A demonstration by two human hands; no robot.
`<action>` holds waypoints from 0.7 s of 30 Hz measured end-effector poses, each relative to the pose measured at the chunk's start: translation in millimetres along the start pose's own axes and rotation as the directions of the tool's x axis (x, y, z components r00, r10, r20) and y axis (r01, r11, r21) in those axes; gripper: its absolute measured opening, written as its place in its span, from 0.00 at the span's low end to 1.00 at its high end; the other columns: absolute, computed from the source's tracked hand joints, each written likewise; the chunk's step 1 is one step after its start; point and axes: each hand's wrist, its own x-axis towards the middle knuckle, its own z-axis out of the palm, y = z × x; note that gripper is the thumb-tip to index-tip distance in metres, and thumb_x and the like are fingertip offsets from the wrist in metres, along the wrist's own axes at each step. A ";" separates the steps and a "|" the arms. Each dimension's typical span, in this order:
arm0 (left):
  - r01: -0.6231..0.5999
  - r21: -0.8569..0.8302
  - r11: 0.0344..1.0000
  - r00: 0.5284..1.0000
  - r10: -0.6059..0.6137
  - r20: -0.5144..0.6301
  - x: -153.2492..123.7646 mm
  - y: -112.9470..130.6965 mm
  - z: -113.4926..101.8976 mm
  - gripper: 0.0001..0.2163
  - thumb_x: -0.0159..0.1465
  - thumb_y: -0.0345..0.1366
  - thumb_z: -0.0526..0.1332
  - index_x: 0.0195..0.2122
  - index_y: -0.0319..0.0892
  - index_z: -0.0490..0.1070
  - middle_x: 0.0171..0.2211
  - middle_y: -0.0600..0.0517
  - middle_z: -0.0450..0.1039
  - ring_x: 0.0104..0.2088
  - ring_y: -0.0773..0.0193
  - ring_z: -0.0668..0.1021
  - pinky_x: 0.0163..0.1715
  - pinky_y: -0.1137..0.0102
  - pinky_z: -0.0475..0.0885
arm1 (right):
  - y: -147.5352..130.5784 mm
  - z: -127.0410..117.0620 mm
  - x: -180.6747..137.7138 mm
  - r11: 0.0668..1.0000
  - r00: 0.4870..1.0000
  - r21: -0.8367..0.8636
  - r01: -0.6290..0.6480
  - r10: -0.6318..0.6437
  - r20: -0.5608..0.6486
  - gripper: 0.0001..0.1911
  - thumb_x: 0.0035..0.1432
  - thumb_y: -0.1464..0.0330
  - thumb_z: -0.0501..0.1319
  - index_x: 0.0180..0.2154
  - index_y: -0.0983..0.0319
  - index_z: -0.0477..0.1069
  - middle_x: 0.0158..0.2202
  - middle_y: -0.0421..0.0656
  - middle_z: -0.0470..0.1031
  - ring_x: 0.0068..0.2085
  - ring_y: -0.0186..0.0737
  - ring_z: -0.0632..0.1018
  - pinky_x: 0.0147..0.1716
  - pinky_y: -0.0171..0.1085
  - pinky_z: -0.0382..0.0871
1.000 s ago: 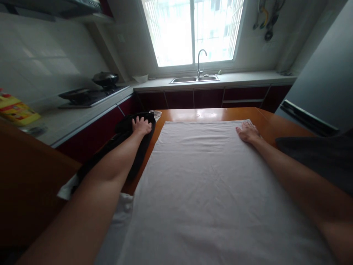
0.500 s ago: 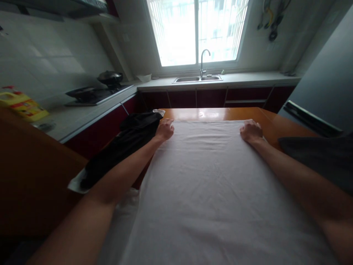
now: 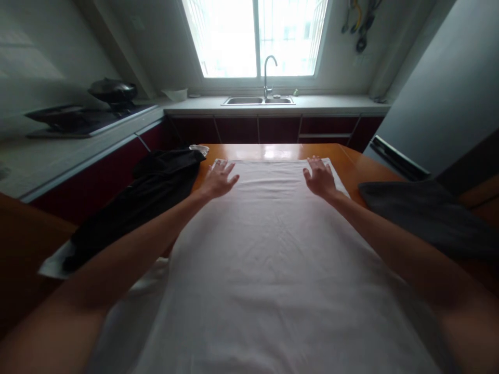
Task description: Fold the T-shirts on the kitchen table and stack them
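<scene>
Wht cloth (image 3: 273,249) spread out on brn tbl (image 3: 234,151), L hand (image 3: 217,182) & R hand (image 3: 321,179) at its far corners, fingers wide, blk garment (image 3: 144,192) to L, gry cloth (image 3: 421,213) to R.

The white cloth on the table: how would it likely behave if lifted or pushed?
The white cloth is probably floppy: it lies spread out with soft creases near its far edge. Pushed, it would likely bunch up, as small wrinkles already run across it. It may slide fairly easily, since the table beyond it looks glossy.
</scene>
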 end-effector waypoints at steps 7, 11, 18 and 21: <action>-0.358 -0.165 0.919 0.903 0.386 0.191 -219.4 90.5 -45.8 0.28 0.74 0.51 0.49 0.73 0.51 0.50 0.73 0.48 0.49 0.72 0.49 0.53 0.68 0.48 0.53 | -75.0 -84.0 -200.8 0.884 0.844 0.225 0.409 -0.460 0.274 0.29 0.71 0.63 0.50 0.70 0.62 0.55 0.72 0.51 0.53 0.72 0.47 0.55 0.69 0.54 0.52; -0.446 -0.232 0.864 0.834 0.496 0.243 -301.4 106.4 -49.0 0.27 0.74 0.47 0.51 0.73 0.55 0.47 0.74 0.50 0.47 0.73 0.50 0.52 0.69 0.47 0.50 | -77.3 -108.0 -288.2 0.874 0.823 0.261 0.409 -0.477 0.310 0.30 0.71 0.65 0.51 0.71 0.59 0.52 0.73 0.48 0.51 0.73 0.47 0.53 0.69 0.54 0.52; -0.529 -0.249 0.811 0.804 0.573 0.158 -336.2 113.1 -47.8 0.28 0.73 0.48 0.54 0.73 0.56 0.49 0.74 0.49 0.44 0.73 0.49 0.50 0.70 0.47 0.46 | -67.7 -122.5 -354.7 0.841 0.788 0.255 0.477 -0.538 0.300 0.32 0.71 0.65 0.51 0.72 0.58 0.49 0.74 0.48 0.46 0.74 0.47 0.49 0.70 0.57 0.47; -0.572 -0.279 0.771 0.762 0.626 0.168 -347.3 125.9 -54.0 0.29 0.73 0.47 0.55 0.73 0.57 0.49 0.74 0.51 0.44 0.73 0.50 0.50 0.70 0.48 0.46 | -67.8 -129.3 -365.2 0.833 0.775 0.271 0.482 -0.549 0.311 0.32 0.71 0.64 0.53 0.72 0.58 0.51 0.74 0.48 0.47 0.74 0.48 0.49 0.70 0.57 0.47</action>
